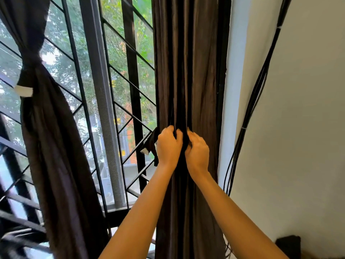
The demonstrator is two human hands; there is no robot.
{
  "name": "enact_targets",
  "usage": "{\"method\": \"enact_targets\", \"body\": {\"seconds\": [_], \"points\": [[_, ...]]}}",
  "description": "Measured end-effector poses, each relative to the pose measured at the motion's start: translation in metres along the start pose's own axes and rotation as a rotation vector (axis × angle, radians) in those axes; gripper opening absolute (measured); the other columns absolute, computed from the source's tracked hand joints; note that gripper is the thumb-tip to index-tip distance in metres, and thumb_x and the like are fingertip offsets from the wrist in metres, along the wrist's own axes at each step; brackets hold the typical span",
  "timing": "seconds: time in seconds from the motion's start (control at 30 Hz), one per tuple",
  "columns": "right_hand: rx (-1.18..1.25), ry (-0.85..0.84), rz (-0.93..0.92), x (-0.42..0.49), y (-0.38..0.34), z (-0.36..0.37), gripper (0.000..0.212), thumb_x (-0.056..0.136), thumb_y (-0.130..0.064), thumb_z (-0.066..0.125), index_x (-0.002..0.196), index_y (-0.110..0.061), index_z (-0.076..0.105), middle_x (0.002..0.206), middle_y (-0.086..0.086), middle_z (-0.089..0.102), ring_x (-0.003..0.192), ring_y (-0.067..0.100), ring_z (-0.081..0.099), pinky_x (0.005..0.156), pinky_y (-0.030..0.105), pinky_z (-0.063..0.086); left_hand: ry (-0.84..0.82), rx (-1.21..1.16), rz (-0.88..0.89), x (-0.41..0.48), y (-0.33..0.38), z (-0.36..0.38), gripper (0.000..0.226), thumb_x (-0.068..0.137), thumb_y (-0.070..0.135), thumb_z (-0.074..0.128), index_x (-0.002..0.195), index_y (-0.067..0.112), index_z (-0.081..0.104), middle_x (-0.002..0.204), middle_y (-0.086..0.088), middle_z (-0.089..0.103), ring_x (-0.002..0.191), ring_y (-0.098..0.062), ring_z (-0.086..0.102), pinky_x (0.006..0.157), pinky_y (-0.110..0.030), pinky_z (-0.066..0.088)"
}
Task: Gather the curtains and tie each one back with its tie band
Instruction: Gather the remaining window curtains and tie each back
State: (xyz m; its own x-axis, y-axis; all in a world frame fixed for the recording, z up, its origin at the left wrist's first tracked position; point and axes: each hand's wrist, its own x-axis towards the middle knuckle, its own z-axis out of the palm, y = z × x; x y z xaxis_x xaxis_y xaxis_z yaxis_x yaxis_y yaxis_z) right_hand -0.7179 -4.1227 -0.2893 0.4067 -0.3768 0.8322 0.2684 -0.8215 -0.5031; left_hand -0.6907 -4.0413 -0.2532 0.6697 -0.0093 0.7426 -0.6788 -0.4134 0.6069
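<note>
My left hand (169, 146) and right hand (197, 152), fingers curled tight, grip the right curtain (188, 71). Its tie band (149, 144) juts out at their 9 o'clock. Two curtains: the left curtain (56, 146) hangs tied.

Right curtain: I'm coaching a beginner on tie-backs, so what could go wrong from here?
1. The left hand and right hand grip only the middle folds of the right curtain; outer folds may be left out of the bundle.
2. The loose end of the tie band sticks out beside the left hand and could slip away.
3. The black cables hang close to the curtain's edge; the band might snag them.
</note>
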Motion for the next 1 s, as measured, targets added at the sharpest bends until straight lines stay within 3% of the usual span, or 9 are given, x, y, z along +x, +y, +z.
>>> {"method": "enact_targets", "body": {"seconds": [0.17, 0.3, 0.43, 0.57, 0.63, 0.7, 0.77, 0.9, 1.0], "points": [[0.124, 0.015, 0.046, -0.009, -0.005, 0.012, 0.037, 0.091, 0.002, 0.053, 0.127, -0.006, 0.057, 0.121, 0.01, 0.064, 0.111, 0.015, 0.058, 0.101, 0.021, 0.042, -0.199, -0.047, -0.038, -0.006, 0.001, 0.001, 0.018, 0.101, 0.022, 0.036, 0.087, 0.012, 0.041, 0.064, 0.001, 0.05, 0.055, -0.014, 0.05, 0.046, -0.025, 0.033], [0.136, 0.056, -0.005, -0.017, 0.001, 0.014, 0.034, 0.09, 0.002, 0.056, 0.123, -0.005, 0.061, 0.111, 0.009, 0.068, 0.099, 0.011, 0.061, 0.091, 0.013, 0.043, -0.287, -0.172, -0.136, -0.012, -0.005, 0.0, 0.012, 0.103, 0.024, 0.033, 0.096, 0.014, 0.034, 0.069, 0.0, 0.054, 0.06, -0.011, 0.055, 0.047, -0.02, 0.034], [0.131, 0.093, -0.044, -0.019, 0.005, 0.014, 0.031, 0.087, 0.004, 0.059, 0.117, -0.003, 0.064, 0.109, 0.01, 0.069, 0.098, 0.019, 0.065, 0.09, 0.018, 0.047, -0.196, -0.269, -0.032, -0.021, -0.02, 0.002, 0.029, 0.1, 0.017, 0.041, 0.126, 0.01, 0.028, 0.078, -0.002, 0.062, 0.063, -0.009, 0.061, 0.054, -0.023, 0.046], [0.102, 0.139, -0.082, -0.022, 0.008, 0.016, 0.029, 0.086, 0.002, 0.06, 0.115, -0.001, 0.066, 0.111, 0.011, 0.069, 0.103, 0.019, 0.064, 0.095, 0.024, 0.047, -0.104, -0.38, -0.004, -0.018, -0.027, 0.006, 0.052, 0.098, 0.012, 0.046, 0.143, 0.014, 0.02, 0.084, 0.0, 0.065, 0.071, -0.001, 0.064, 0.063, -0.012, 0.049], [0.101, 0.157, -0.07, -0.022, 0.01, 0.018, 0.029, 0.087, 0.002, 0.06, 0.116, -0.001, 0.065, 0.114, 0.012, 0.066, 0.106, 0.015, 0.062, 0.097, 0.023, 0.047, -0.062, -0.299, 0.027, -0.014, -0.031, 0.009, 0.036, 0.098, 0.013, 0.049, 0.132, 0.008, 0.04, 0.075, 0.0, 0.064, 0.066, -0.004, 0.063, 0.061, -0.021, 0.054], [0.096, 0.173, -0.063, -0.021, 0.012, 0.019, 0.029, 0.087, 0.003, 0.06, 0.115, -0.001, 0.065, 0.115, 0.014, 0.061, 0.103, 0.003, 0.055, 0.096, 0.012, 0.043, -0.03, -0.226, 0.053, -0.011, -0.035, 0.01, 0.013, 0.097, 0.015, 0.052, 0.094, 0.003, 0.057, 0.065, -0.004, 0.061, 0.055, -0.013, 0.059, 0.055, -0.038, 0.052], [0.08, 0.182, -0.073, -0.019, 0.013, 0.02, 0.028, 0.087, 0.003, 0.06, 0.114, -0.001, 0.065, 0.112, 0.013, 0.059, 0.099, -0.004, 0.05, 0.092, 0.003, 0.04, -0.012, -0.213, 0.051, -0.008, -0.038, 0.011, 0.025, 0.096, 0.014, 0.054, 0.073, 0.004, 0.055, 0.059, -0.004, 0.057, 0.051, -0.015, 0.055, 0.051, -0.037, 0.048], [0.072, 0.181, -0.096, -0.016, 0.016, 0.025, 0.027, 0.087, 0.002, 0.061, 0.113, -0.001, 0.066, 0.108, 0.009, 0.064, 0.097, -0.001, 0.053, 0.09, 0.002, 0.04, -0.043, -0.177, 0.102, -0.007, -0.04, 0.012, 0.02, 0.095, 0.007, 0.052, 0.078, 0.006, 0.063, 0.075, 0.001, 0.059, 0.064, -0.006, 0.055, 0.061, -0.008, 0.043], [0.058, 0.139, -0.116, -0.018, 0.019, 0.031, 0.029, 0.085, 0.004, 0.062, 0.114, -0.003, 0.066, 0.108, 0.009, 0.067, 0.098, 0.01, 0.062, 0.094, 0.011, 0.043, -0.049, -0.125, 0.126, -0.008, -0.044, 0.018, 0.019, 0.096, 0.005, 0.049, 0.094, 0.0, 0.067, 0.095, -0.001, 0.056, 0.08, -0.01, 0.055, 0.071, -0.001, 0.039]]}}
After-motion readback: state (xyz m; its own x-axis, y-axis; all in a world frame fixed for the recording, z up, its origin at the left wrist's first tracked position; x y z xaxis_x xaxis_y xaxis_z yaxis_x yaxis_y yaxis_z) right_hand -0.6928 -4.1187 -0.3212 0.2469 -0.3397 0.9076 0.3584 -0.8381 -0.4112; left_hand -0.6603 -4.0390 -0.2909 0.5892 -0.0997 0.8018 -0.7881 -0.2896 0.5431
